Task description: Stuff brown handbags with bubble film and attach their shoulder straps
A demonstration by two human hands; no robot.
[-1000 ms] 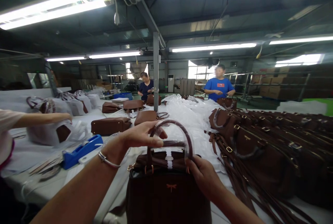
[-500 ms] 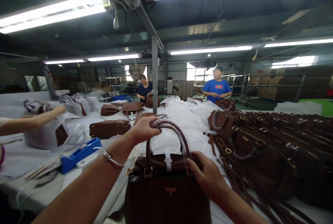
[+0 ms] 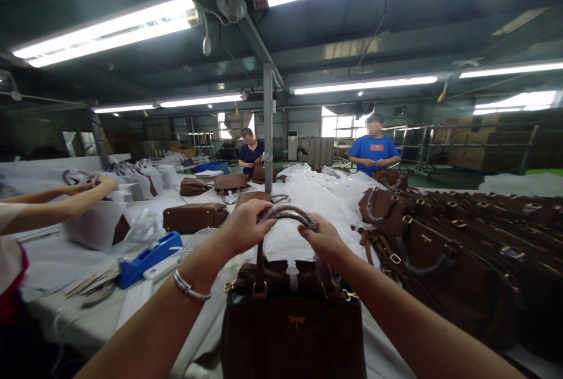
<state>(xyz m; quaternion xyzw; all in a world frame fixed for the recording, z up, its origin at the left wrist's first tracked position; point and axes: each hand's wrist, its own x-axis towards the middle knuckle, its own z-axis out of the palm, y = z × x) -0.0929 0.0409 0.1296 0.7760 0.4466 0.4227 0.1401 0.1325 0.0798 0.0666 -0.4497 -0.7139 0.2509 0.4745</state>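
A dark brown handbag [image 3: 292,332] with a dragonfly emblem stands upright at the bottom centre, its plastic-wrapped handles raised in an arch. My left hand [image 3: 246,223] is closed round the left side of the handles. On their right side my right hand [image 3: 323,238] grips the handles, thumb and fingers pressed together. A white strip [image 3: 291,273] shows at the bag's top opening, between the bases of the handles.
A blue tape dispenser [image 3: 149,259] lies left of my left forearm. Brown bags [image 3: 196,216] lie beyond it. White wrapping [image 3: 316,191] covers the middle. Rows of brown bags [image 3: 444,250] fill the right. A person's hands [image 3: 103,186] handle a wrapped bag at far left.
My right hand has moved up from the handle's lower right end to near its top. The view has shifted slightly left. At far left, a person's second hand now shows.
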